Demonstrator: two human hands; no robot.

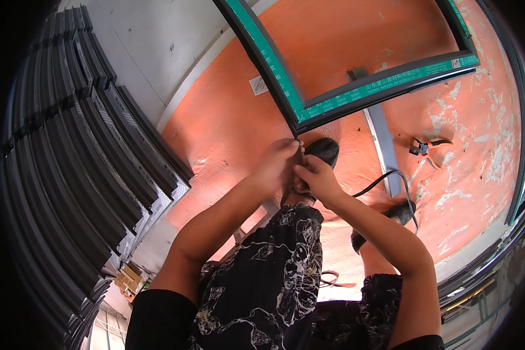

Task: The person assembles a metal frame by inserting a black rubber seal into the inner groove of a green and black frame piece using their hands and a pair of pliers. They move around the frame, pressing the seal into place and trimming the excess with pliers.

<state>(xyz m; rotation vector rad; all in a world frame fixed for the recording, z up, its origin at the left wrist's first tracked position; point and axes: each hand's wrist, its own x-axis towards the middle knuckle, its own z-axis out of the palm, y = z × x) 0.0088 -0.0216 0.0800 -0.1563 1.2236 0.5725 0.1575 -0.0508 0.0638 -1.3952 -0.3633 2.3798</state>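
Observation:
Both hands are together just below the near corner of a dark window frame [332, 104] with green protective film. My left hand [279, 166] is closed, its thumb and finger pinching a thin black strip [299, 153] beside the corner. Close by on its right, my right hand [317, 179] is closed too, thumb against curled fingers, on the lower part of that strip. A black cord-like length [372, 185] emerges near my right wrist and loops down toward my foot. Whether it joins the piece in my hands is hidden.
Orange-handled cutting pliers [427, 149] lie on the worn orange sheet [472, 122] at right. A grey bar [384, 153] runs under the frame. Long dark profiles [70, 192] are stacked along the left. My black shoes [324, 153] are close beneath the hands.

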